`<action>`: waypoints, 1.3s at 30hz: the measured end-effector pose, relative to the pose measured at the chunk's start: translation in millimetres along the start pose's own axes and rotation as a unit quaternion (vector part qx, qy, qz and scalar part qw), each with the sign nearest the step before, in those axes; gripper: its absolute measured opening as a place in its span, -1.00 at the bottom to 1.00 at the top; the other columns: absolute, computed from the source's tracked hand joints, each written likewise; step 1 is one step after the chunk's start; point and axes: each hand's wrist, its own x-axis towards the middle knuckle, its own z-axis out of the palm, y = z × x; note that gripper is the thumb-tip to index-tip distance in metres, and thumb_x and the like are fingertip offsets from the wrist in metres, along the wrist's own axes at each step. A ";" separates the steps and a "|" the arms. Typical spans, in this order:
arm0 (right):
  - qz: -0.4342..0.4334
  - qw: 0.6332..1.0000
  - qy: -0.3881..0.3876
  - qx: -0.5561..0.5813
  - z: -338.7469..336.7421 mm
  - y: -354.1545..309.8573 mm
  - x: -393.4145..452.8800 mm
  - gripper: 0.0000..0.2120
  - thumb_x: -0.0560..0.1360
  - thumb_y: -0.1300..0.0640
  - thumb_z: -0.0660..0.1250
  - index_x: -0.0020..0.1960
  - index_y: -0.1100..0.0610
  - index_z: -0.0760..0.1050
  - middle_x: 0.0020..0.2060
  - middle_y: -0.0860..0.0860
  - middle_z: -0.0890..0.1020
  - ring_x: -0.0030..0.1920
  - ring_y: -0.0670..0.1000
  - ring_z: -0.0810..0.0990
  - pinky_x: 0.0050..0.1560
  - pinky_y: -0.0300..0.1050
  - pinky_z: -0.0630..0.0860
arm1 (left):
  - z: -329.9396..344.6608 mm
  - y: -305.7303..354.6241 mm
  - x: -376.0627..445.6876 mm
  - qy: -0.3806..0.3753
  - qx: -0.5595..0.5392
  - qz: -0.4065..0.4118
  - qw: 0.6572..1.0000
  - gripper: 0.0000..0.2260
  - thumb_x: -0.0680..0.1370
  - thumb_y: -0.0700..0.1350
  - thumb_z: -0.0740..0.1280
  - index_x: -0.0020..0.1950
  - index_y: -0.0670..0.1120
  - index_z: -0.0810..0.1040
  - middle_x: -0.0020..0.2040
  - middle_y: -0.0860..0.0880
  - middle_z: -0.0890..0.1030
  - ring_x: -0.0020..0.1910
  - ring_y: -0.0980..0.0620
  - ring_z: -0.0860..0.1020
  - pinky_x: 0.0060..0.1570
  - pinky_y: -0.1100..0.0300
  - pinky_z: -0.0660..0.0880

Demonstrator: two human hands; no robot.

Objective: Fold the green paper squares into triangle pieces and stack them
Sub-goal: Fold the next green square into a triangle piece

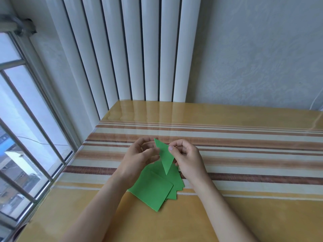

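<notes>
A folded green paper triangle [165, 157] is held up above the table, one point up and a long point down. My right hand [186, 157] pinches its right edge between thumb and fingers. My left hand [140, 155] holds its left edge with curled fingers. Below the hands lies a loose pile of green paper squares [155, 188], fanned out on the table, the top sheet lying flat towards me.
The table [244, 215] has a glossy yellow cover with brown and cream stripes. A white ribbed radiator [132, 49] stands behind it against the wall. A window with metal bars [26, 128] runs along the table's left edge.
</notes>
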 end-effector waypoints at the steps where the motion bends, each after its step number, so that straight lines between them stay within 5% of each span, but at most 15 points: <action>1: -0.001 1.000 -0.001 -0.005 0.0 0.6 0.2 -0.92 0.62 0.11 0.41 -0.04 -0.03 0.62 -0.18 -0.05 0.71 -0.19 -0.05 0.64 -0.13 -0.02 0.57 | 0.8 -2.0 -0.7 -0.004 0.008 -0.005 1.000 -0.75 0.57 -0.37 0.40 0.24 -0.20 0.55 -0.05 -0.04 0.70 -0.04 -0.05 0.70 0.01 0.15 0.64; 5: -0.025 0.999 -0.017 -0.037 0.7 3.1 0.1 -0.95 0.59 0.02 0.43 -0.01 -0.14 0.60 -0.13 -0.06 0.67 -0.12 0.07 0.66 -0.10 0.18 0.62 | 1.8 -8.0 1.3 0.017 0.019 -0.009 1.000 -0.69 0.53 -0.37 0.46 0.25 -0.24 0.54 0.00 -0.15 0.67 -0.05 -0.12 0.72 0.00 0.10 0.66; 11: -0.068 0.992 -0.029 -0.101 3.9 1.3 -1.7 -0.81 0.55 0.05 0.51 0.11 -0.14 0.59 -0.11 -0.22 0.64 -0.16 -0.08 0.63 -0.19 -0.21 0.56 | -1.8 -8.1 3.3 0.049 0.028 0.000 0.998 -0.71 0.54 -0.37 0.46 0.23 -0.27 0.52 -0.03 -0.13 0.64 -0.12 0.01 0.71 -0.06 0.21 0.63; 15: -0.064 0.993 0.012 -0.098 2.6 2.0 -1.2 -0.98 0.60 0.03 0.43 0.02 -0.06 0.64 -0.22 -0.09 0.68 -0.20 -0.09 0.66 -0.18 -0.10 0.59 | -0.9 -8.3 3.1 0.052 0.037 0.005 0.998 -0.71 0.52 -0.38 0.47 0.21 -0.26 0.51 -0.02 -0.10 0.64 -0.13 -0.02 0.71 -0.09 0.17 0.65; 20: -0.039 0.992 0.024 -0.119 0.6 1.5 -2.9 -0.81 0.67 0.05 0.32 -0.09 0.02 0.63 -0.33 -0.05 0.66 -0.29 -0.11 0.65 -0.25 -0.17 0.52 | -0.8 -8.8 2.0 0.049 0.088 0.029 0.994 -0.69 0.56 -0.38 0.42 0.24 -0.18 0.44 0.09 -0.13 0.62 -0.05 -0.03 0.70 -0.05 0.12 0.67; 26: -0.029 0.994 0.022 -0.104 1.9 1.4 -1.1 -0.88 0.64 0.13 0.35 0.10 -0.05 0.63 -0.08 -0.16 0.69 -0.03 -0.16 0.65 -0.03 -0.20 0.60 | -0.2 -11.1 1.0 0.009 0.193 0.084 0.978 -0.71 0.57 -0.40 0.37 0.19 -0.08 0.50 0.07 -0.04 0.60 -0.11 0.03 0.62 -0.13 0.21 0.58; 31: -0.043 0.997 0.014 -0.065 3.7 -5.3 -5.5 -0.85 0.63 -0.07 0.37 -0.04 -0.04 0.63 -0.15 -0.12 0.70 -0.07 -0.12 0.66 -0.05 -0.17 0.57 | 2.5 -12.8 -0.1 -0.033 0.294 0.139 0.945 -0.68 0.54 -0.39 0.37 0.17 -0.04 0.51 0.06 0.00 0.60 -0.10 -0.02 0.60 -0.11 0.09 0.58; 39: -0.005 0.999 0.008 -0.050 1.1 -3.9 -2.7 -0.89 0.60 0.11 0.42 -0.09 -0.02 0.66 -0.18 -0.09 0.72 -0.10 -0.13 0.67 -0.06 -0.21 0.57 | 2.1 -16.3 2.0 -0.018 0.324 0.148 0.934 -0.79 0.55 -0.17 0.48 0.09 0.04 0.54 -0.02 0.14 0.60 -0.07 0.06 0.59 -0.12 0.14 0.55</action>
